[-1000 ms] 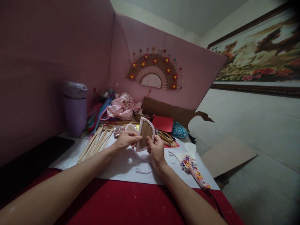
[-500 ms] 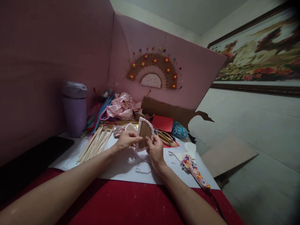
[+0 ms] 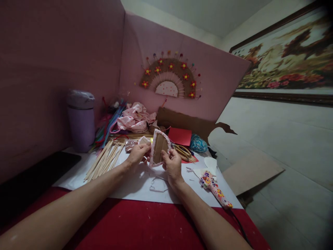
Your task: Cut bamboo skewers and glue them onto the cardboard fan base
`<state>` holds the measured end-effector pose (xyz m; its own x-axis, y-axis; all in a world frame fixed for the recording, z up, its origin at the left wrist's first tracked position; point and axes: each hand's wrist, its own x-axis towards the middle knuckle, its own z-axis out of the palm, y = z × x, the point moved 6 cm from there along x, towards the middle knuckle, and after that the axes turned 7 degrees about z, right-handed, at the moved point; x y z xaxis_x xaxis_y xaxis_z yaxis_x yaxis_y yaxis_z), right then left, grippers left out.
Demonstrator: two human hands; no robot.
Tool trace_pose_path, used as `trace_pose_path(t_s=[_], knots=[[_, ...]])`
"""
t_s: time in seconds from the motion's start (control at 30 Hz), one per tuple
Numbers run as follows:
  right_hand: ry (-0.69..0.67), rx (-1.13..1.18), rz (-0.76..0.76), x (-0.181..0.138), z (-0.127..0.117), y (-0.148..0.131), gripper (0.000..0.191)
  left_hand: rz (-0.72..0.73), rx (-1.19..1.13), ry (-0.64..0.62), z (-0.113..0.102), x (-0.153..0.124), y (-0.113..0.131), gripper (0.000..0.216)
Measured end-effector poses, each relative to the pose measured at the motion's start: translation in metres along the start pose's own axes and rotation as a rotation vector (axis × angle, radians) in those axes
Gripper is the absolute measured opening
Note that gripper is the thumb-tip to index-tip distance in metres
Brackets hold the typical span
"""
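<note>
- Since the earlier frames, your left hand has drawn in closer to the cardboard piece, which now stands a little more upright; your right hand has kept its place.
- Cardboard piece: brown, half-round, edged with pale patterned fabric. You hold it upright above the white sheet, between both hands, at the middle of the tabletop.
- Left hand: your fingers are closed on the piece's left edge, pinching it.
- Right hand: your thumb and fingers are clamped on its lower right edge.
- Wooden sticks: a loose bundle lying on the white sheet, just left of your left hand.
- Purple tumbler: upright with its lid on, at the far left by the pink board.
- Pink cloth: crumpled, behind your hands.
- Pipe cleaners: a coloured bunch between the tumbler and the cloth.
- Red card: flat, behind and right of the piece.
- Scissors: lying just beside your right hand, in front of the red card.
- Blue yarn: a small ball right of the red card.
- Glue gun: wrapped in flowered print, lying on the right edge of the white sheet.
- Fan decoration: a half-circle with red flowers, fixed on the pink board.
</note>
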<state>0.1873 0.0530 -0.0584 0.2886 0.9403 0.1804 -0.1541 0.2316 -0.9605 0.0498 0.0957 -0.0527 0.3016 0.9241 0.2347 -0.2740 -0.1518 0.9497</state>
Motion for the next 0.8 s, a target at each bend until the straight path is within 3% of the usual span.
trace_pose_path(t_s=[0.27,0.8], knots=[[-0.015,0.012,-0.007,-0.001,0.0014,-0.0013,0.032,0.025,0.014,-0.09,0.0034,-0.0001,0.0009,0.044],[0.004,-0.045,-0.038,0.0003,-0.0002,-0.0017,0.035,0.02,0.04,-0.057,0.0007,0.0018,-0.0003,0.042]])
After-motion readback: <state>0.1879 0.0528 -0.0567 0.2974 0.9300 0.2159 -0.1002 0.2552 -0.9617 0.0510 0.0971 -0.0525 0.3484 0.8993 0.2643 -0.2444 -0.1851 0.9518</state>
